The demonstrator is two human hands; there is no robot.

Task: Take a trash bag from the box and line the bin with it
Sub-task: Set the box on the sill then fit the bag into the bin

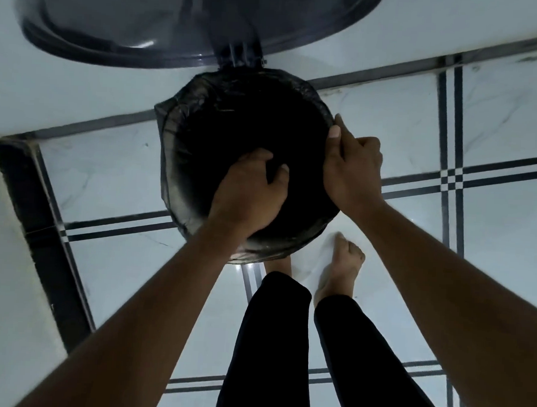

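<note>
Lining bin (169,179), black trash bag (246,121) inside

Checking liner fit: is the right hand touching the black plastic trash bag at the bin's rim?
Touching. The head view shows the right hand pinching the black plastic trash bag at the rim.

- Left hand (249,190): forearm enters from 7 o'clock and reaches toward centre; palm faces down, fingers curled inward, thumb hooked toward 3 o'clock.
- Right hand (351,164): forearm enters from 4 o'clock; fingers folded, thumb extended toward 12 o'clock.
- Legs: both extend from 6 o'clock; one bare foot (340,266) lies just right of centre.
</note>
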